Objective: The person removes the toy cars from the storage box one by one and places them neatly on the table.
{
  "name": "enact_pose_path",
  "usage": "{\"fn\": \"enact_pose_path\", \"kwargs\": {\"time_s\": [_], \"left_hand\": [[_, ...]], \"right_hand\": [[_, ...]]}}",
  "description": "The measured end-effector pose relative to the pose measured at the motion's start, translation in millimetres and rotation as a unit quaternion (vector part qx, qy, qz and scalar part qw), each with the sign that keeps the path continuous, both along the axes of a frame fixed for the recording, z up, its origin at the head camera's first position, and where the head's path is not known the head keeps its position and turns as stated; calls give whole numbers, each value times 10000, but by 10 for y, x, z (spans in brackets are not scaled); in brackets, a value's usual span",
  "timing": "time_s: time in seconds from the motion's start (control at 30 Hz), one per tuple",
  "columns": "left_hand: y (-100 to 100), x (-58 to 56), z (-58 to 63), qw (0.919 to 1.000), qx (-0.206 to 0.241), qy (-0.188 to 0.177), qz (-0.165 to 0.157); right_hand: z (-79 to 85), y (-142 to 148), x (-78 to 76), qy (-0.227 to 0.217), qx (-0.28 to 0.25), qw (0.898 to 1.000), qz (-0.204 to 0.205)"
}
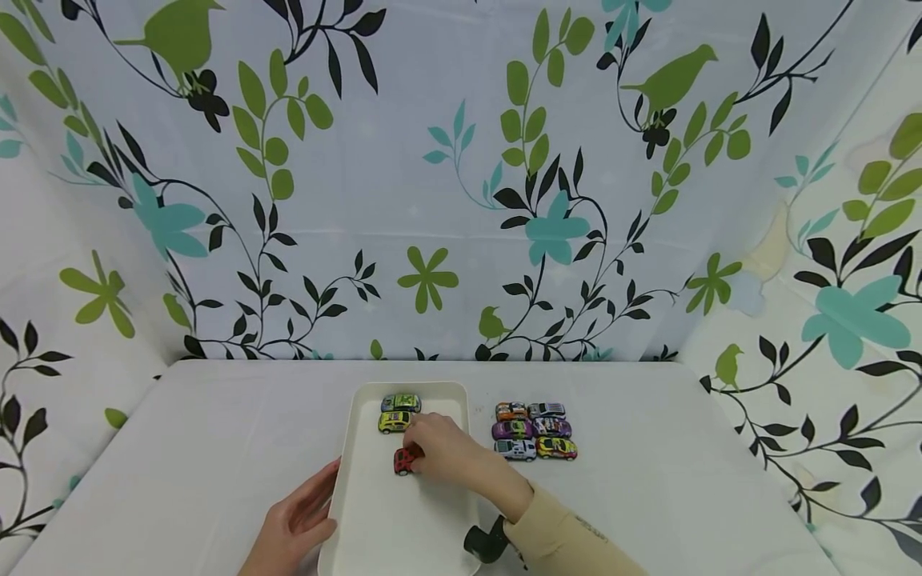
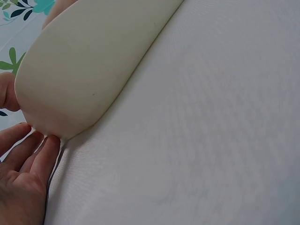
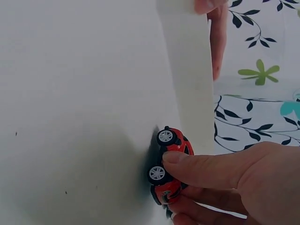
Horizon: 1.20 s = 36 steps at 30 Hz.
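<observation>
Visibly, nine cars (image 1: 402,462), one tray (image 1: 396,524)

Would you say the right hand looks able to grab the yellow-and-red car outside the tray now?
Probably not yet: the right hand grips the red car within the tray. Once freed, though, it should reach the yellow-and-red car, whose near side looks unobstructed.

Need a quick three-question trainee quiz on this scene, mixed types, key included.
1. Which hand holds the red toy car?
2. True or false: the left hand holds a toy car.
3. How many toy cars stand on the white table to the right of the tray? a) four b) six c) eight

Key:
1. The right hand.
2. False; it touches the tray's side.
3. b) six
</observation>
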State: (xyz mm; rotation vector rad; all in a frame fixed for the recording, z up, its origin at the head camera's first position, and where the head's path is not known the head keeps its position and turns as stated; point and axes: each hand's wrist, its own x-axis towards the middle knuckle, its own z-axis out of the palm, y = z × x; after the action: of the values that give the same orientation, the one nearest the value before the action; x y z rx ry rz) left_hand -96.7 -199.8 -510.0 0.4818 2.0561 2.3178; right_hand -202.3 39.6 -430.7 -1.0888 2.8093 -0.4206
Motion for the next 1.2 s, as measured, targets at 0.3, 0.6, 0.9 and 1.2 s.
{"fn": "enact_pose_path", "kwargs": {"time_s": [0.3,0.6,0.9,1.2], "left_hand": [[2,15,2,10000,31,-62,10],[1,12,-17,9995,178,161,-186],[2,8,-11,9997,83,100,-185],[-4,3,-34,9995,101,183,-216]], "right_hand": [[103,231,65,31,-244,9996,112],[175,433,94,50,-572,9983,18],[241,662,130,620,-654,9959,-11],[198,848,153,962,-359,9945,-192]]}}
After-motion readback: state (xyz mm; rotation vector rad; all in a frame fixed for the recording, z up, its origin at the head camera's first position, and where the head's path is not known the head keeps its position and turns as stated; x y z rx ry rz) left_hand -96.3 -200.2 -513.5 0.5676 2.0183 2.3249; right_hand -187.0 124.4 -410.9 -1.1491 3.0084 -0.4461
